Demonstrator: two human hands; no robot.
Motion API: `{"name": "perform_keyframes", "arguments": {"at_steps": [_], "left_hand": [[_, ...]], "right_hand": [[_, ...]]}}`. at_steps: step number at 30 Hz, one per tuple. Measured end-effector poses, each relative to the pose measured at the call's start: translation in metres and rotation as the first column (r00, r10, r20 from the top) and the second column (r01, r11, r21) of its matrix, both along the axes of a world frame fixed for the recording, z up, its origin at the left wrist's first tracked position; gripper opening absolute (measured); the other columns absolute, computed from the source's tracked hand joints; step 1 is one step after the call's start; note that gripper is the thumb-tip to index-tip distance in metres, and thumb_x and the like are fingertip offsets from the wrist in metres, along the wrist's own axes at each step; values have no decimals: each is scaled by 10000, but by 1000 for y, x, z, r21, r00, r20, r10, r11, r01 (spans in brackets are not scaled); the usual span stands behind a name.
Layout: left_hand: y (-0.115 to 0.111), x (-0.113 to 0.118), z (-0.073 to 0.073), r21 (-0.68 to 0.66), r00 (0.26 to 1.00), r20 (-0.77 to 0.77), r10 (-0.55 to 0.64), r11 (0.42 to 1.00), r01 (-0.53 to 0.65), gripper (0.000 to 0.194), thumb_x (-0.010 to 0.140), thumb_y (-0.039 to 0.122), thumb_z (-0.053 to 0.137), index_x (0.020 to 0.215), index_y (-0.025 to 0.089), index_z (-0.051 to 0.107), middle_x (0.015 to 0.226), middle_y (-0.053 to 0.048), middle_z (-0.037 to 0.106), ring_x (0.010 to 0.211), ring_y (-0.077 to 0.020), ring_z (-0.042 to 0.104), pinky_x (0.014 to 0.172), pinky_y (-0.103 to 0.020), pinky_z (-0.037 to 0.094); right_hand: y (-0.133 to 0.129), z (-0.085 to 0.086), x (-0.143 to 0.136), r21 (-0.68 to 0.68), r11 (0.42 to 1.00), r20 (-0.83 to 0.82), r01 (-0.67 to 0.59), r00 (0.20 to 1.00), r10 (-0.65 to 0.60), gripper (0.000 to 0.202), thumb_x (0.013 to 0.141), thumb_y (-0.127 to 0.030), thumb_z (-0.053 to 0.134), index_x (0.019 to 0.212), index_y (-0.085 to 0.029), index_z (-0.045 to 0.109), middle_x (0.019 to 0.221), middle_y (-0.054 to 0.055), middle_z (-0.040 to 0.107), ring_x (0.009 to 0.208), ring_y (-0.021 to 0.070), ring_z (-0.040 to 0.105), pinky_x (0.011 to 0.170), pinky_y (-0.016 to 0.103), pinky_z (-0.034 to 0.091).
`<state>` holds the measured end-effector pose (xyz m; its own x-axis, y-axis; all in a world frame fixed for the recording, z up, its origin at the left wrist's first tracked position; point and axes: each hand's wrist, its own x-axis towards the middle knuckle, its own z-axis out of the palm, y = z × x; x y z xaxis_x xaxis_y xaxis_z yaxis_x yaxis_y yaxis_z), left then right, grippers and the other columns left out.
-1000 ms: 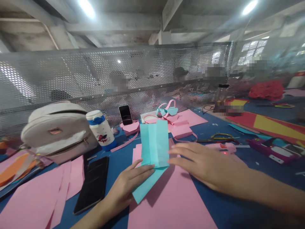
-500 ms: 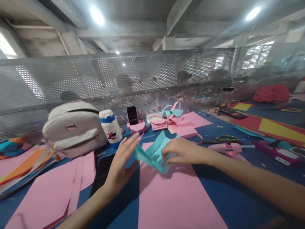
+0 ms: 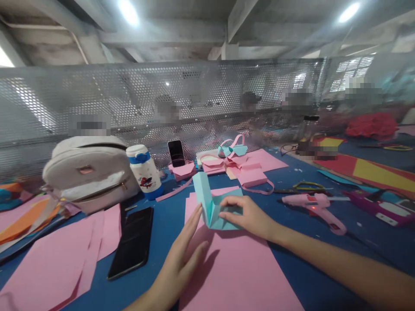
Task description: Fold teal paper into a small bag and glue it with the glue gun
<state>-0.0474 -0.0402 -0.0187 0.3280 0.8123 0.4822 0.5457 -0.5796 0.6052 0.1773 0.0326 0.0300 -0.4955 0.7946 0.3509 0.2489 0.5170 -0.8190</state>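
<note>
A folded light-blue paper piece rests on the pink sheets at the middle of the blue table, its left part standing upright. My right hand pinches the blue paper from the right, thumb and fingers closed on its inner fold. On the left, my left hand is open, its fingers stretched along the outer side of the upright part and the thumb apart. The fingertips are at or very near the paper; contact cannot be told exactly.
A black phone and pink sheets lie left. Behind are a backpack, a bottle and pink paper bags. Right lie a pink glue gun, scissors and a purple device.
The blue paper has turned, and its left part now stands more upright. My left hand has moved right and down, uncovering more of the black phone. My right hand still pinches the paper.
</note>
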Motion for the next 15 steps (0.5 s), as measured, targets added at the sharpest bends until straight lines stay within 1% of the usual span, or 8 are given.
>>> {"name": "perform_keyframes", "arguments": {"at_steps": [3,7,10,15], "left_hand": [[-1,0,1,-20,1000,-13,-11,1000,11,587,1019,325,464,1558,336,233,1618,-32,286,1466,-263,284,1146,-455,331],[-2,2,3,-49,997,-40,-62,997,60,588,1024,292,448,1565,318,218,1630,-25,247,1479,-245,258,1171,-431,285],[-2,3,4,-46,995,-40,-91,995,89,589,1026,275,439,1565,331,210,1636,-5,231,1484,-236,248,1184,-418,264],[-4,5,3,-77,995,9,-99,992,100,563,1028,252,420,1550,372,247,1632,38,242,1493,-228,223,1204,-411,227]], "right_hand": [[-2,-3,-1,-47,999,-56,-5,998,3,137,843,-289,665,770,-175,645,788,10,667,767,176,601,725,265,473],[-2,-7,-2,-91,995,-131,-31,991,19,111,821,-272,686,782,-175,648,799,4,651,775,171,582,740,267,455],[-2,-11,-3,-106,994,-162,-36,987,19,98,817,-264,691,795,-175,658,800,0,647,776,165,575,746,266,447],[-2,-12,-4,-119,992,-191,-33,982,9,89,809,-263,699,804,-177,677,810,2,663,789,165,591,759,266,457]]}}
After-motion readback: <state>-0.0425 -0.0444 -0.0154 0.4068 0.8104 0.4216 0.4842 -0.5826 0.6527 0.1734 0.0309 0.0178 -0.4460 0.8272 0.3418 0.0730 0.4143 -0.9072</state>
